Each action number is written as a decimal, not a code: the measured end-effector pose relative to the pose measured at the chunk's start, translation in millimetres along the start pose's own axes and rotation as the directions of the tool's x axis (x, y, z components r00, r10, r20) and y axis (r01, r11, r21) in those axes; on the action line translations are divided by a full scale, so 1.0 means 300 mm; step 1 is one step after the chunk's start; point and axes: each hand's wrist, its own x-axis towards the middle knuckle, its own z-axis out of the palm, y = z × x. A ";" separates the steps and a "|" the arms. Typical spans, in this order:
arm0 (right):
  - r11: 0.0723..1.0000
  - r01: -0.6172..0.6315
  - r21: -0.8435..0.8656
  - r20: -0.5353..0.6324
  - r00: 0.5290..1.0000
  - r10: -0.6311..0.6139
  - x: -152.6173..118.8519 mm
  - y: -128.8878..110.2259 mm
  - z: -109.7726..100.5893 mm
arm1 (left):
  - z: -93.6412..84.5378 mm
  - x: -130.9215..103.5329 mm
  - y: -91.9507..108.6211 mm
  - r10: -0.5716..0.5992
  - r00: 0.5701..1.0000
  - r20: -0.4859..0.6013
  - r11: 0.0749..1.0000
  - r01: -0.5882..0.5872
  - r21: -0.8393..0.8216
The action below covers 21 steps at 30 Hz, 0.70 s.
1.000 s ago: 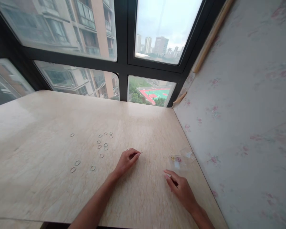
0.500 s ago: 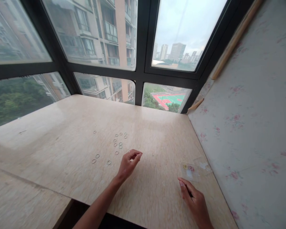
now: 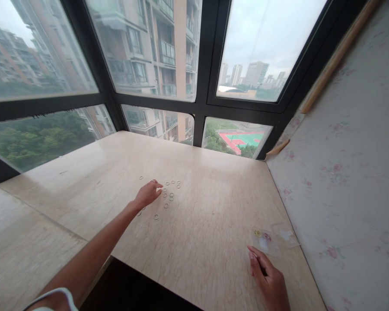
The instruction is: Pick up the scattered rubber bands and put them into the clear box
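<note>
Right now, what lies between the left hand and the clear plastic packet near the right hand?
The head view shows several thin rings beside the left hand, then countertop with a tiny speck, before the packet.

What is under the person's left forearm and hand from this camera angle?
The pale tabletop extends around the left forearm. Two thin rings show only partly at its edge near the wrist; their other parts, and anything directly under the left hand, are covered.
</note>
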 end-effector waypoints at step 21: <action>0.992 -0.043 0.118 0.015 0.999 0.042 -0.001 -0.033 -0.011 | -0.030 -0.043 0.282 0.296 0.951 -0.086 0.923 -0.308 -0.229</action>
